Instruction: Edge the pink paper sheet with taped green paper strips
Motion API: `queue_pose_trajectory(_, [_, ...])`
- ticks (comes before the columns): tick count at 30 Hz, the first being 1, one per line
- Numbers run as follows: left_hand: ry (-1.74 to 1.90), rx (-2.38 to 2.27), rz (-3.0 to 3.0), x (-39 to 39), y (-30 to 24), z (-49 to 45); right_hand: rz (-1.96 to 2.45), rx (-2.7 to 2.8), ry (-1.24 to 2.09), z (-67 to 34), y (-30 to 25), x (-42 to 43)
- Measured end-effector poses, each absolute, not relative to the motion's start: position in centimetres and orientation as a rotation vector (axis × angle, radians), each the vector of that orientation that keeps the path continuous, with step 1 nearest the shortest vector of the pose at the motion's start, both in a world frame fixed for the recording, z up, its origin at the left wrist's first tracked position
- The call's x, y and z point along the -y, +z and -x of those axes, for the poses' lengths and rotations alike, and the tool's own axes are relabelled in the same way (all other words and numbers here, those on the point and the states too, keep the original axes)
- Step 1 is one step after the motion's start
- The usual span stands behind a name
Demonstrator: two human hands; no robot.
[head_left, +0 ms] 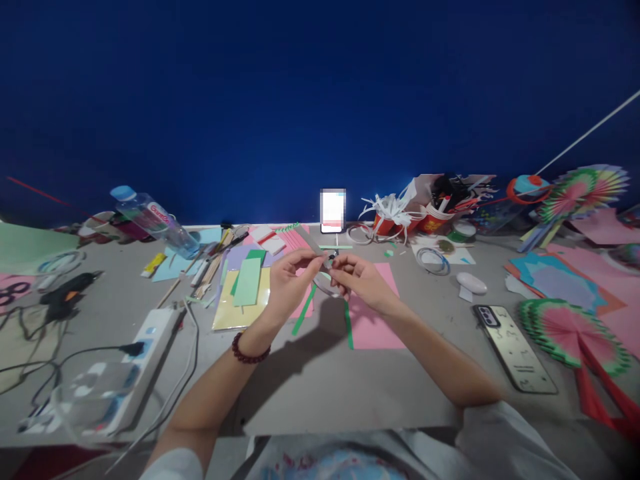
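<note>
My left hand [289, 279] and my right hand [361, 279] meet above the middle of the grey table [320, 380]. Both are closed in a pinch on a roll of clear tape [327, 281], which hangs between them. A short strip [309, 239] rises from my left fingers toward the back left. Under the hands lie a pink paper sheet [373, 320] and two green paper strips [349, 323]. A dark bead bracelet [249, 353] circles my left wrist.
A phone [515, 347] lies face down at the right, beside folded paper fans [567, 330]. A power strip [143, 347], cables and a glue gun [65, 297] sit at the left. A water bottle [155, 220], coloured sheets [245, 293] and cups of supplies [430, 213] line the back.
</note>
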State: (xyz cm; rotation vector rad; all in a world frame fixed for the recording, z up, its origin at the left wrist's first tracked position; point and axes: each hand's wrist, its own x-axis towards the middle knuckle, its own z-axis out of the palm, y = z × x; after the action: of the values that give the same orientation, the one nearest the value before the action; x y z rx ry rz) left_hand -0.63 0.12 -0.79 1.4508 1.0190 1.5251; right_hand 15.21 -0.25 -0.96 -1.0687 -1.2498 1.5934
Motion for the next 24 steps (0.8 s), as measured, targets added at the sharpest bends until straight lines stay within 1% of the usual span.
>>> queue_pose_trajectory(6, [1.533, -1.071, -1.308, 0.1, -0.9, 0.3, 1.082, 1.252, 1.479, -15.0, -1.2, 0.4])
queue_pose_trajectory(11, [1.560, -0.999, -1.293, 0.4, -0.6, 0.1, 1.073, 1.294, 1.316, -14.8, -0.9, 0.7])
queue_pose_trajectory(17, [1.604, -0.908, -1.354, 0.7, -0.7, 0.1, 1.001, 1.341, 1.197, -14.9, -1.0, 0.9])
queue_pose_trajectory(20, [1.615, -0.832, -1.514, 0.7, -0.9, 0.4, 1.000, 1.414, 1.034, -15.1, -1.0, 1.2])
queue_pose_trajectory(24, [1.663, -0.679, -1.801, 1.0, -0.5, 1.0, 1.001, 1.563, 0.673, -15.5, -0.8, 1.9])
